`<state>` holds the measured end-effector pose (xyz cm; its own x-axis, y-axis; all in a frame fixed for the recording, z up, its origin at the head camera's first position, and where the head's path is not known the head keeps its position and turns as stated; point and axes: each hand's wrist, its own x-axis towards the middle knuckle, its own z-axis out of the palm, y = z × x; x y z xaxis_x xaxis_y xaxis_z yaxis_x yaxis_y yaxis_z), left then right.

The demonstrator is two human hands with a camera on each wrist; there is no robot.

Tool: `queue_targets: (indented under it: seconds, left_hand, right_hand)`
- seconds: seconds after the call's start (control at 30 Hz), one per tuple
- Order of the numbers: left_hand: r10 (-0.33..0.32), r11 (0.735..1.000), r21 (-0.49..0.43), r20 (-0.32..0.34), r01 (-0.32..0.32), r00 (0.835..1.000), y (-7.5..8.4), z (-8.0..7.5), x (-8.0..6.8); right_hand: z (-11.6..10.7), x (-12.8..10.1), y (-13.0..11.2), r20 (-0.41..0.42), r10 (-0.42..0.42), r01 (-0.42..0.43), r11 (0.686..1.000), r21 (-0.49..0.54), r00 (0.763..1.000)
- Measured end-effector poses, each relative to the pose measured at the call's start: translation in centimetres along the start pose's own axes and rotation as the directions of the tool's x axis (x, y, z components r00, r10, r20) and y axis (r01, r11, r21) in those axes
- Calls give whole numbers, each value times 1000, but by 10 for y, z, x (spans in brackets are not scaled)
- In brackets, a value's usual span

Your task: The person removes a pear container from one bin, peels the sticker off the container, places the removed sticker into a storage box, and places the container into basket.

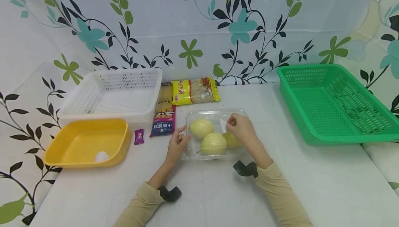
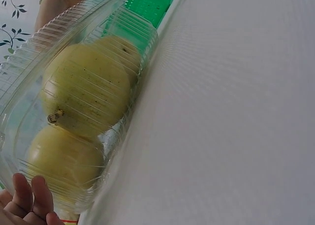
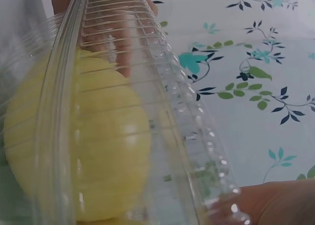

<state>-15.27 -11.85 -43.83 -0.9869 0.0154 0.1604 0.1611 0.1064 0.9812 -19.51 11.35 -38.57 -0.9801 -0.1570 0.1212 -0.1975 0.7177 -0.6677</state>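
Note:
A clear plastic box [image 1: 193,152] with a ribbed, transparent lid stands mid-table and holds three pale yellow-green pears [image 1: 213,144]; one shows its stem in the left wrist view. My left hand [image 1: 177,144] holds the box's left end, its fingers [image 2: 42,195] bent against the wall. Over the right part of the lid, my right hand [image 1: 241,126] pinches a small white slip [image 1: 223,126] that looks like paper or a label. Whether the slip sticks to the lid, I cannot tell. The right wrist view shows the right hand [image 3: 275,205] only partly, at the bottom edge.
Left of the box are a white basket [image 1: 124,114], a yellow tray [image 1: 51,157] with a round white thing [image 1: 101,156] in it, and a small purple packet [image 1: 139,136]. Behind lie a blue-and-gold food packet [image 1: 164,112] and a yellow pasta bag [image 1: 195,91]. A green basket [image 1: 299,116] stands right.

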Motion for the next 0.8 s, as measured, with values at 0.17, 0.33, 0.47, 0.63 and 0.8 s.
queue_targets:
  seconds: [0.17, 0.33, 0.47, 0.63, 0.8]
  left_hand:
    - [10, 1000, 7, 0, -10, 1000, -2, 0, 0]
    - [22, 999, 32, -8, -22, 1000, -2, 0, 1]
    - [24, 999, 37, -7, -24, 1000, -1, 0, 1]
    - [34, 999, 39, -12, -33, 999, 0, 0, 0]
    - [45, 998, 43, -14, -44, 999, 0, 1, -1]
  right_hand:
    - [-3, 0, 0, 6, 6, -6, 999, -48, 1000]
    - [-9, 1, 5, 11, 3, -3, 999, -36, 1000]
    - [-11, 1, 6, 2, -18, 18, 1000, -25, 1000]
    - [-13, 0, 8, 7, -23, 23, 1000, -10, 1000]
    - [-14, 0, 11, 29, -5, 5, 1000, 25, 1000]
